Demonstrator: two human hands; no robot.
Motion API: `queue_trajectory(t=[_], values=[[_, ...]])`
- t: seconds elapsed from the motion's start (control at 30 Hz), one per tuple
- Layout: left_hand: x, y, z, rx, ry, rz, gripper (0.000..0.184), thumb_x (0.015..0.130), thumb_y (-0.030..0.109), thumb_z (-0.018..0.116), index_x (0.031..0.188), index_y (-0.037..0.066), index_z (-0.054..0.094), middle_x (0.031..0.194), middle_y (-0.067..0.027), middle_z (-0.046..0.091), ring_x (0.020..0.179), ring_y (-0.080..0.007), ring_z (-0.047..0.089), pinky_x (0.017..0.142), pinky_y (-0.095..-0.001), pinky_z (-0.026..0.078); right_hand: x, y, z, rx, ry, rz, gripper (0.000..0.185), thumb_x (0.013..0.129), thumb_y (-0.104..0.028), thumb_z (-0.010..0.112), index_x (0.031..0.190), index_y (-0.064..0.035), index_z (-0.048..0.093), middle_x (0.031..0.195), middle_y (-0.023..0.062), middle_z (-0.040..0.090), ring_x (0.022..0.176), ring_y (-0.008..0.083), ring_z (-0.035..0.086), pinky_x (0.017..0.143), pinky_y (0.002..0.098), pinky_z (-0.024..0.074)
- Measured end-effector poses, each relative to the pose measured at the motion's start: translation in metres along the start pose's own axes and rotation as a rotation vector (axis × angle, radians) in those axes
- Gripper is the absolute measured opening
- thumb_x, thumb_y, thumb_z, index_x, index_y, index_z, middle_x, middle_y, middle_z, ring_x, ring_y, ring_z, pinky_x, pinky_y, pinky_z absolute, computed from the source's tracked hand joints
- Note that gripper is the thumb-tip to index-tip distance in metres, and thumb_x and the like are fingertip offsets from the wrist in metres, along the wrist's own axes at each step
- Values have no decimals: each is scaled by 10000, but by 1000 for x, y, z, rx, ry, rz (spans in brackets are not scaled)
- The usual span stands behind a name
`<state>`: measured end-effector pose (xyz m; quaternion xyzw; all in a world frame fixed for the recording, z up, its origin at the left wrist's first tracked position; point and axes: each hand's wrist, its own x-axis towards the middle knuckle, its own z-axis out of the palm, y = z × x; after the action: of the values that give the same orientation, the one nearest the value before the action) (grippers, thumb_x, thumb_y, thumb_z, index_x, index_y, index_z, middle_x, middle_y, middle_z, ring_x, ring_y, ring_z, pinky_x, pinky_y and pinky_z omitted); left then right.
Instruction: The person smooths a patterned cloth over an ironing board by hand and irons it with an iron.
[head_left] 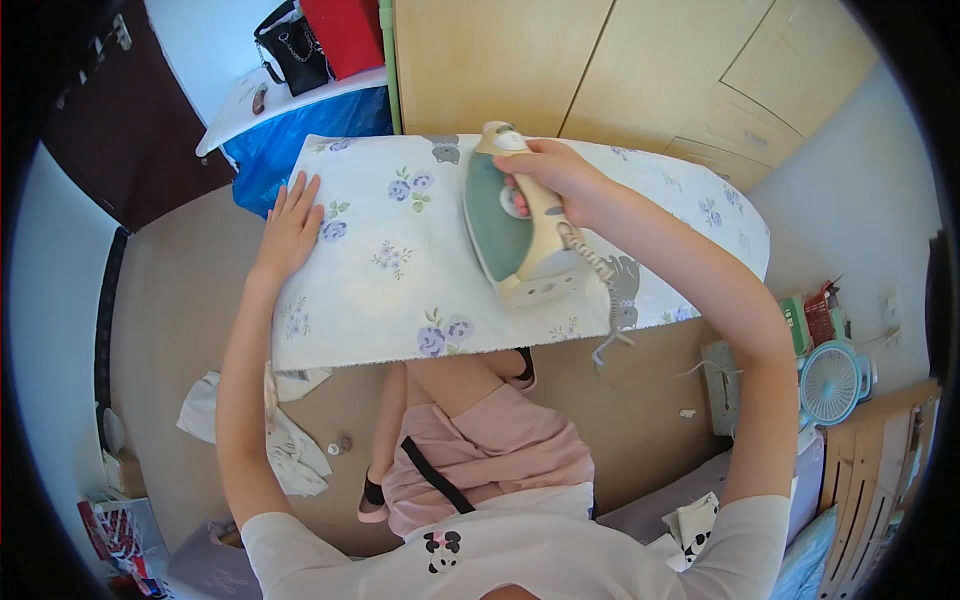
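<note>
A steam iron (pixel 497 228), cream with a green body, rests or hovers just over the cloth; which one I cannot tell. My right hand (pixel 560 178) is wrapped around its handle. White cloth (pixel 385 300) printed with purple flowers and grey animal figures covers the board in front of me, its near edge looking frayed. My left hand (pixel 290 228) lies flat on the cloth's left edge, fingers stretched out and holding nothing. From the iron's heel a coiled cord (pixel 588 250) runs down past the near edge of the cloth.
Behind the board stand pale wooden cabinets (pixel 490 60). At back left, a black handbag (pixel 295 50) and a red bag (pixel 345 35) sit on a white surface above blue plastic (pixel 300 130). White cloths (pixel 295 450) lie on the floor. A blue fan (pixel 832 383) stands at right.
</note>
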<state>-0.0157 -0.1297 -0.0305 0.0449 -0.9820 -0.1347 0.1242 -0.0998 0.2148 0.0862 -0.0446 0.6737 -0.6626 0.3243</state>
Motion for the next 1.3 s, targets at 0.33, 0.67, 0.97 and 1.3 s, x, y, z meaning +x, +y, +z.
queue_trajectory(t=[0.33,0.67,0.97,1.3], values=[[-1,6,-8,48,-37,-42,481,924,386,333,1385,255,291,1474,-27,181,1351,-337,133,1047,-547,144,-5,0,26,98,54,-1,310,850,-118,586,1101,-12,438,811,70,504,590,137,519,490,282,486],[2,-12,8,-37,70,77,456,920,334,387,1359,217,346,1450,-62,245,1324,-386,180,1055,-507,164,-59,-1,-71,-6,63,51,507,856,-137,578,1280,-20,326,866,80,518,588,123,513,490,256,461],[-2,3,-2,-7,52,42,426,935,246,378,1349,148,361,1436,-124,258,1326,-339,209,1091,-393,140,-80,10,-136,44,293,27,310,845,-121,572,1100,-23,423,829,70,506,556,131,519,468,275,465],[-1,8,-5,33,30,-6,438,929,268,381,1351,154,354,1443,-94,252,1318,-346,227,1087,-390,152,-52,9,-100,110,160,-23,319,845,-113,573,1112,-2,437,853,77,498,577,140,528,493,283,483]])
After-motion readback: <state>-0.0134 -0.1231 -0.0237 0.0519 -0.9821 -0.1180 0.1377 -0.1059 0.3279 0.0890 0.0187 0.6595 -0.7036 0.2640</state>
